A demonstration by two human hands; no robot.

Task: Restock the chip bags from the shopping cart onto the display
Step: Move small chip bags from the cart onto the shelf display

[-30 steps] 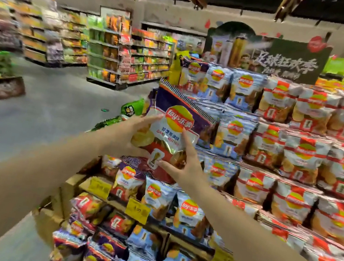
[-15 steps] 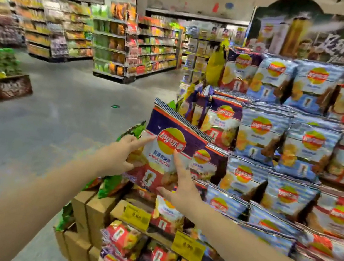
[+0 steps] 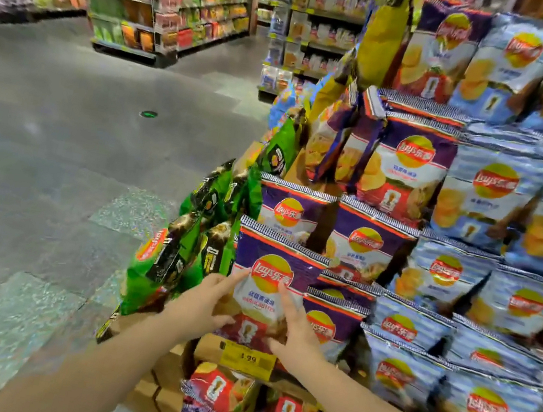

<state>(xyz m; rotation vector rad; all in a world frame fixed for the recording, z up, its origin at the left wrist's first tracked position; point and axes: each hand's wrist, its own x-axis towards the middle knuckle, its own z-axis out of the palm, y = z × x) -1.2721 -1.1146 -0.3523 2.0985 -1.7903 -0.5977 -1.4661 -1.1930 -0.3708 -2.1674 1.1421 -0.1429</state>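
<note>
Both hands hold one purple chip bag point(image 3: 271, 278) upright at the left end of the display point(image 3: 420, 341), directly above a yellow price tag point(image 3: 248, 359). The left hand point(image 3: 200, 305) grips the bag's lower left edge, fingers spread on its front and thumb below. The right hand point(image 3: 296, 332) lies against the lower right of the front with fingers nearly straight; whether its thumb hooks behind the bag cannot be told. Two more purple bags point(image 3: 367, 248) stand in the row just behind the held bag, and at least three stand in the tier above. Light blue bags point(image 3: 493, 194) fill the display to the right. Green bags point(image 3: 177, 258) hang at the left corner, their count blurred. Two red bags point(image 3: 222, 397) sit below the price tag. Cardboard boxes point(image 3: 158, 389) stand under the display.
</note>
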